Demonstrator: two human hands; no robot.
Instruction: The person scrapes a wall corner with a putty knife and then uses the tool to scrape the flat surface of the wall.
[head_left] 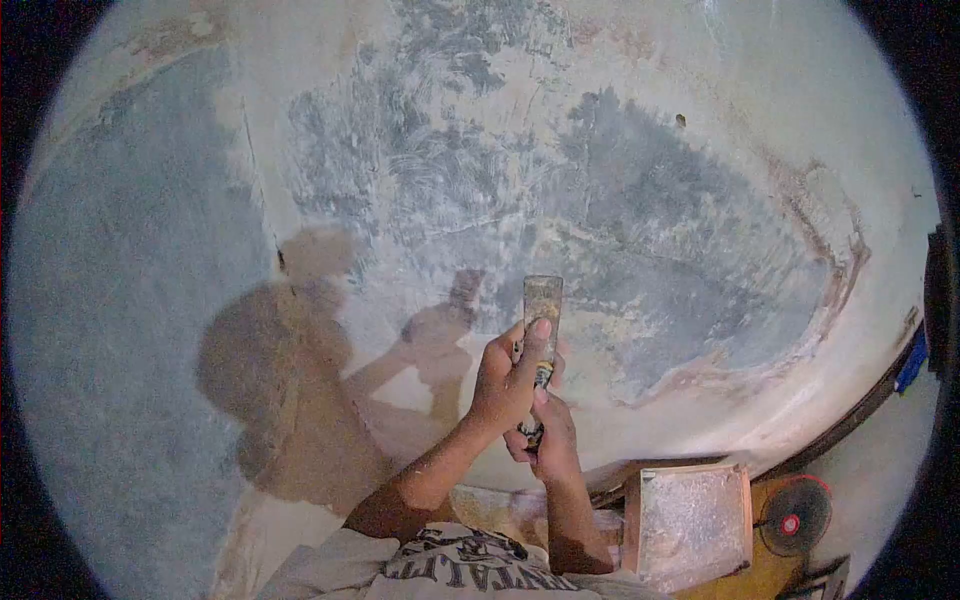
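A scraper with a worn, stained flat blade points up in front of the patchy grey and white wall. My left hand is wrapped round its upper part, the thumb lying on the blade. Just below, my right hand grips the lower end of the handle. Both hands are close together, and their fingers hide much of the handle. No gap shows between the two hands.
A box-like thing with a shiny, cloudy top stands at the lower right, beside a round black fan with a red centre. A blue item hangs at the far right. Shadows of head and arms fall on the wall.
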